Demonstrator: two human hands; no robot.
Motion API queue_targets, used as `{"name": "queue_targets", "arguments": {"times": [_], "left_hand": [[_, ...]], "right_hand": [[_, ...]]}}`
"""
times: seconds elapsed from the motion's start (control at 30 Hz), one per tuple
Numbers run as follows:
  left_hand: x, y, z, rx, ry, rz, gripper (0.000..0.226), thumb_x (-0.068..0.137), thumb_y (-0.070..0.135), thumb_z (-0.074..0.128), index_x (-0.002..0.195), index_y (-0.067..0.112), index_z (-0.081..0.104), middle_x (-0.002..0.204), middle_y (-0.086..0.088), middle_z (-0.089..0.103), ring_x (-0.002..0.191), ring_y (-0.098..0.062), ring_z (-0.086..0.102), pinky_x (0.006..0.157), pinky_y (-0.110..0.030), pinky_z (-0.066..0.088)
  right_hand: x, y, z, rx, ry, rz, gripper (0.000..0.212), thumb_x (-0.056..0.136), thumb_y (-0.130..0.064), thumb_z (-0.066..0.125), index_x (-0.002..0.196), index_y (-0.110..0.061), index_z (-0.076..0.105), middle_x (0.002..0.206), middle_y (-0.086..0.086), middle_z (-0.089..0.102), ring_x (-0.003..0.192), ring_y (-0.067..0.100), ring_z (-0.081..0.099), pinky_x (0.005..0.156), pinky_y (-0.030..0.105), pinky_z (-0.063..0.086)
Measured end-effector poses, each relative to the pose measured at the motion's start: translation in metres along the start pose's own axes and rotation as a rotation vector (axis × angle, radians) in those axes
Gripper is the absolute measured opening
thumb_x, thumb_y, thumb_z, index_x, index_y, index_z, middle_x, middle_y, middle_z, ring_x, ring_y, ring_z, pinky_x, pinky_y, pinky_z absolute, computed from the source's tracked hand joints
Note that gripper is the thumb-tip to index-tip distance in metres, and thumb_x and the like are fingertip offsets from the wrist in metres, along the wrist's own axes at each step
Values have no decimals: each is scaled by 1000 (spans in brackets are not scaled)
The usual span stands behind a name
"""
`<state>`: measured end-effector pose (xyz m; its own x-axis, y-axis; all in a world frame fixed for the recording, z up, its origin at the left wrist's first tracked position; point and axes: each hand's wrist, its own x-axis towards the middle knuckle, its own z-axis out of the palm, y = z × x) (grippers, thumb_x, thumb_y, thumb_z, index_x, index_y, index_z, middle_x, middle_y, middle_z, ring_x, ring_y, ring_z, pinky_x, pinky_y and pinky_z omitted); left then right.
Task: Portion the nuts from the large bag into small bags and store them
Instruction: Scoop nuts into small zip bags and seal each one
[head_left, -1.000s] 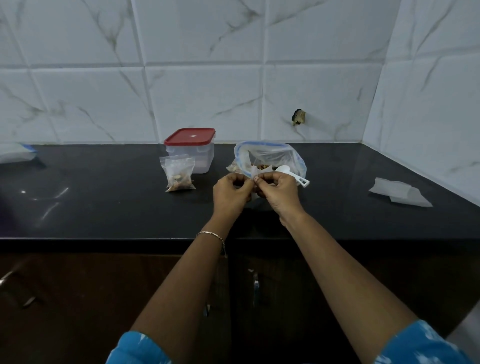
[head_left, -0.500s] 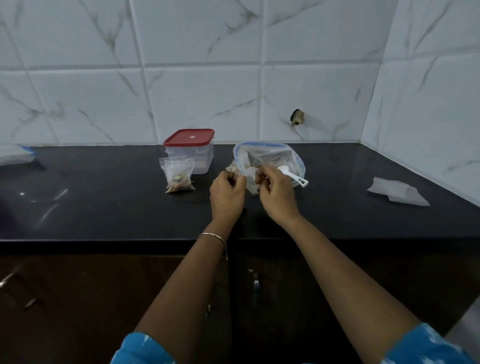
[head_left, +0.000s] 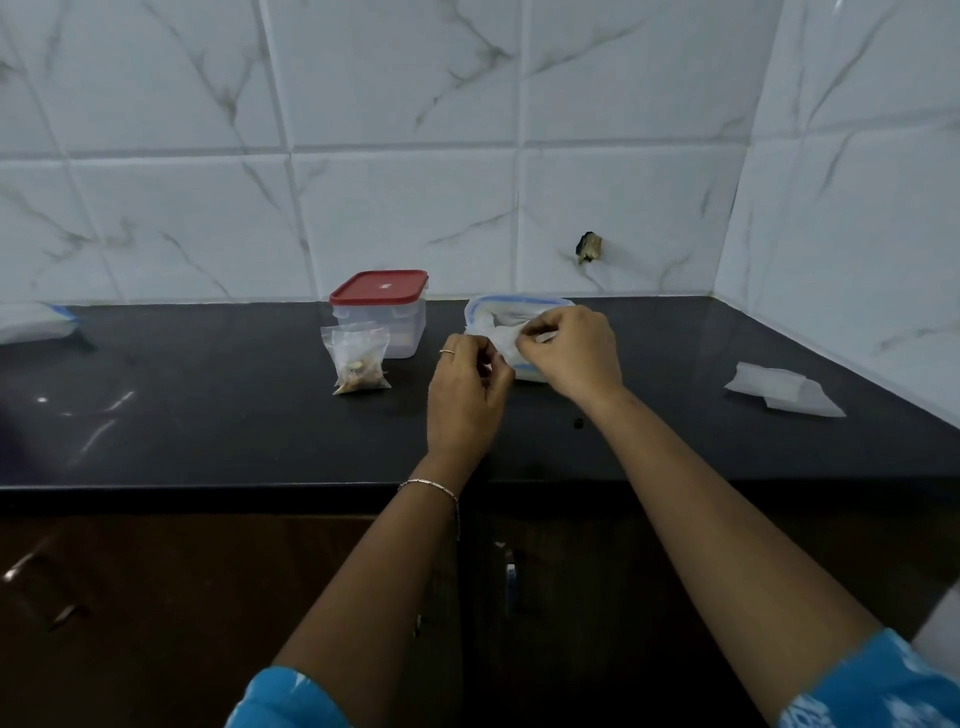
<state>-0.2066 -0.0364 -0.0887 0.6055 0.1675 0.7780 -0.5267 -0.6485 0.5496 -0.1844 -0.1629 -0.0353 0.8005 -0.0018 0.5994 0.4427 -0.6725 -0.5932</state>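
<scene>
Black stone countertop (head_left: 208, 415) against white marble-look wall tiles (head_left: 395, 218), seen from above and behind two bare forearms in blue sleeves. Left hand (head_left: 465, 397) curled shut in front of the large bag, fingertips pinched on one edge of a small clear bag (head_left: 503, 347), a ring on one finger and a thin bracelet (head_left: 430, 487) at the wrist. Right hand (head_left: 569, 347) slightly higher and farther back, fingers closed on the opposite edge of the same small bag, covering much of the large zip bag (head_left: 511, 312) behind it. Large bag lying open-mouthed on the counter with a blue seal strip along its rim; contents hidden by the hands. Just left of the hands, a filled small bag of nuts (head_left: 358, 361) standing upright, touching or nearly touching a clear plastic container with a red lid (head_left: 382, 309) behind it, lid on. Well apart at the right, near the corner wall, a flat pile of empty small bags (head_left: 779, 389). At the far left edge, another pale plastic bag (head_left: 34, 325), only partly in view. Dark wooden cabinet doors (head_left: 156, 597) with metal handles below the counter edge.
</scene>
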Motion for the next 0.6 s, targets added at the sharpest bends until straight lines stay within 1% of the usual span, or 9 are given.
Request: {"name": "queue_targets", "arguments": {"times": [0.03, 0.1, 0.17, 0.23, 0.3, 0.37, 0.43, 0.47, 0.6], "left_hand": [[0, -2, 0, 18, -32, 35, 12, 88, 17, 60, 97, 11, 55, 106, -4, 53, 91, -17, 52, 76, -38, 51], [-2, -5, -1, 47, -124, 79, 39, 81, 27, 64, 115, 13, 52, 130, -5, 44, 117, -22, 44, 94, -39, 47], [-2, -10, 0, 106, -191, 112, 76, 73, 42, 64, 139, 17, 37, 149, -5, 27, 138, -23, 26, 112, -40, 28], [-2, -11, 1, 217, -219, 114, 98, 70, 48, 67, 150, 19, 20, 157, -3, 17, 146, -21, 11, 118, -46, 8], [-1, -12, 3, 268, -213, 102, 98, 72, 48, 73, 150, 16, 23, 155, -3, 27, 146, -19, 17, 118, -53, 2], [-1, -13, 3, 250, -189, 69, 88, 74, 46, 75, 146, 15, 34, 144, -4, 45, 140, -18, 33, 117, -54, 1], [0, -14, 1, 238, -173, 48, 77, 74, 44, 76, 140, 17, 45, 132, -2, 56, 131, -18, 44, 117, -54, 3], [1, -16, 1, 234, -167, 49, 73, 74, 44, 77, 136, 18, 49, 128, -1, 59, 128, -18, 47, 116, -55, 5], [4, -18, 1, 229, -203, 52, 75, 70, 54, 76, 132, 23, 49, 126, 5, 61, 127, -14, 48, 116, -56, 6]], "right_hand": [[2, 1, -1, 63, -33, 44, 12, 82, -14, 67, 89, -15, 77, 89, -4, 74, 87, 8, 66, 79, 21, 52], [3, 3, -5, 239, -102, 147, 15, 80, -4, 69, 91, -13, 76, 89, -5, 71, 89, 8, 65, 79, 23, 55], [2, 5, -10, 386, -207, 196, 19, 81, 4, 68, 92, -10, 75, 87, -5, 69, 86, 9, 65, 68, 19, 56], [-1, 8, -13, 433, -314, 171, 20, 81, 5, 69, 92, -10, 73, 84, -3, 69, 83, 10, 64, 62, 16, 53], [-3, 10, -14, 417, -379, 148, 19, 79, 5, 71, 92, -10, 72, 83, -1, 69, 79, 8, 64, 63, 17, 53], [-3, 11, -12, 407, -422, 160, 22, 77, 7, 70, 91, -9, 72, 80, 2, 68, 74, 7, 62, 63, 18, 53], [-2, 14, -10, 358, -412, 146, 26, 74, 9, 68, 90, -11, 71, 80, 3, 68, 72, 7, 61, 68, 22, 53], [-2, 16, -10, 330, -399, 131, 26, 72, 9, 68, 89, -12, 71, 80, 3, 68, 72, 6, 61, 69, 24, 53], [1, 23, -11, 199, -365, 65, 28, 70, 4, 69, 90, -15, 72, 79, -5, 68, 61, -6, 59, 60, 12, 46]]}}
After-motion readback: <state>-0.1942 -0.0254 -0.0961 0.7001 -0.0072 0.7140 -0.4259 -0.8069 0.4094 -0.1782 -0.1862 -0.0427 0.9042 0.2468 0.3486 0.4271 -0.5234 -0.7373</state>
